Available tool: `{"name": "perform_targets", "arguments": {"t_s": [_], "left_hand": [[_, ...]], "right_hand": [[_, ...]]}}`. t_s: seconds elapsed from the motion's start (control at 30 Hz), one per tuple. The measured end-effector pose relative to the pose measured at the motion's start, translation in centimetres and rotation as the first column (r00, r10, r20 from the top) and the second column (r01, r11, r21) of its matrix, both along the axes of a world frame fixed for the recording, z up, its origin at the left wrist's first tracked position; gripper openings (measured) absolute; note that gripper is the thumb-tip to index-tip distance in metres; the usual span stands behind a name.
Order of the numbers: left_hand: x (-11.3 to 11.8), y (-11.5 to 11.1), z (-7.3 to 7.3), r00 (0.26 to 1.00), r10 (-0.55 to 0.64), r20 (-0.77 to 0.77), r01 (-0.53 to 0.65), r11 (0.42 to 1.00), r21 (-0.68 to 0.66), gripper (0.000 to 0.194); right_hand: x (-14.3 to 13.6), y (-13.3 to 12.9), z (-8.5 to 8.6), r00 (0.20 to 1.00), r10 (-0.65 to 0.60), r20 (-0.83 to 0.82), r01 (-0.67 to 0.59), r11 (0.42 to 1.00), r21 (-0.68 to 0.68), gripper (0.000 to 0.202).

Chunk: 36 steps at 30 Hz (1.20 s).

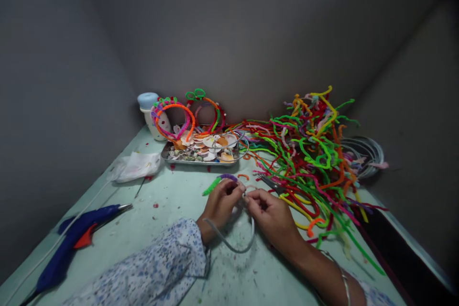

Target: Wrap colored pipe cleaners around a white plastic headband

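My left hand and my right hand meet fingertip to fingertip above the table, both pinched closed. A curved pale grey band loops down below the fingers, its upper end running into the grip of my right hand. Behind my left hand shows an arc of fuzzy pipe cleaner, green then purple; whether it joins the grey band is hidden by the fingers. A short pink pipe cleaner shows just beyond the fingertips. The small bit between them is too small to make out.
A blue glue gun lies at left beside a plastic bag. Behind are a metal tray of shells, wrapped headbands and a blue-lidded bottle. Heaped pipe cleaners, scissors and coiled wire fill the right.
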<state>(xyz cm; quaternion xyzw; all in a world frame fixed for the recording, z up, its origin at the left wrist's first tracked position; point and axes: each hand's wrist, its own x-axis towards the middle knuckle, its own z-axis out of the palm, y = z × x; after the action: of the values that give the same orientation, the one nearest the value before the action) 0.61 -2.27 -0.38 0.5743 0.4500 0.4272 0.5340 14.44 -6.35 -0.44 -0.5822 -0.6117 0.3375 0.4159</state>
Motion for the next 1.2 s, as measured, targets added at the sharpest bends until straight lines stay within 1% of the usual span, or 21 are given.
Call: {"name": "perform_targets", "arguments": {"t_s": [0.1,0.2,0.53,0.73,0.97,1.03,1.13,1.2], "left_hand": [[0.0,0.0,0.0,0.996,-0.049,0.074,0.051,0.998,-0.029,0.020],[-0.1,0.0,-0.1,0.991,-0.075,0.107,0.077,0.997,-0.022,0.022],[-0.1,0.1,-1.0,0.991,-0.030,0.129,0.035,0.999,-0.032,0.022],[0.2,-0.1,-0.8,0.981,-0.008,0.196,0.020,0.998,-0.057,0.021],[0.1,0.0,-0.8,0.982,-0.051,0.184,0.060,0.997,-0.045,0.022],[0.0,0.1,-0.7,0.984,-0.030,0.174,0.037,0.999,-0.040,0.022],[-0.2,0.2,-0.7,0.986,0.030,0.165,-0.022,0.998,-0.053,0.023],[-0.2,0.3,-0.7,0.985,0.057,0.163,-0.047,0.997,-0.061,0.024]], "right_hand": [[0.2,0.2,-0.2,1.000,-0.020,0.012,0.020,1.000,0.005,0.022],[0.3,0.2,-0.4,1.000,-0.018,0.013,0.018,1.000,0.009,0.022],[0.0,0.1,0.0,1.000,0.006,-0.025,-0.007,1.000,-0.020,0.020],[-0.1,-0.1,0.0,0.998,0.014,-0.064,-0.016,0.999,-0.032,0.020],[0.0,0.2,0.1,0.999,-0.007,-0.037,0.006,1.000,-0.028,0.022],[0.1,0.0,0.1,0.999,-0.007,-0.036,0.006,1.000,-0.023,0.023],[0.1,-0.3,0.1,0.995,-0.055,-0.085,0.058,0.998,0.035,0.025],[0.4,-0.2,0.1,0.977,-0.155,-0.148,0.173,0.978,0.116,0.024]]}}
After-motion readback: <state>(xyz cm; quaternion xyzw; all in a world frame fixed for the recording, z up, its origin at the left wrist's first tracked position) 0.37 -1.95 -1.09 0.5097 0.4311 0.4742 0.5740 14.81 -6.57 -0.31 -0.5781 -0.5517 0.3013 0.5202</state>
